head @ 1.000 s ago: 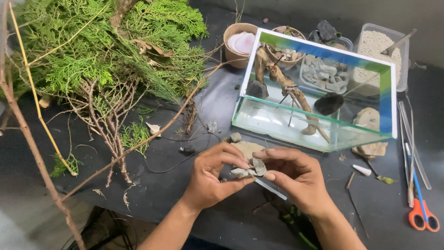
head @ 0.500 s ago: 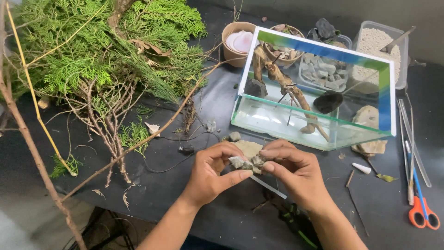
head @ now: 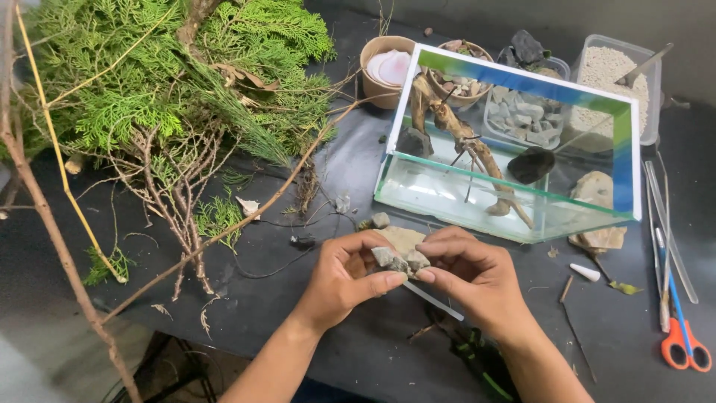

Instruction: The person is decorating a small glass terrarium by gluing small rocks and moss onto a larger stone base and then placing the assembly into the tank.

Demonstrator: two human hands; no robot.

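Observation:
Both of my hands meet over the dark table in front of a small glass tank (head: 619, 160). My left hand (head: 343, 280) and my right hand (head: 470, 276) pinch a cluster of small grey stones (head: 397, 260) pressed together between the fingertips. A flat tan stone (head: 399, 237) lies just behind them on the table. A thin clear stick (head: 432, 301) pokes out below my fingers. Inside the tank stand a piece of driftwood (head: 462, 142) and a black stone (head: 531, 164).
A heap of green conifer branches (head: 149, 82) and bare twigs fills the left. Bowls (head: 380, 67) and tubs of stones (head: 522, 119) and white gravel (head: 615, 75) stand behind the tank. Orange-handled scissors (head: 685, 351) and long tools (head: 664, 239) lie at the right.
My hands have brought the separate stones together into one tight cluster and lifted them slightly toward the tank.

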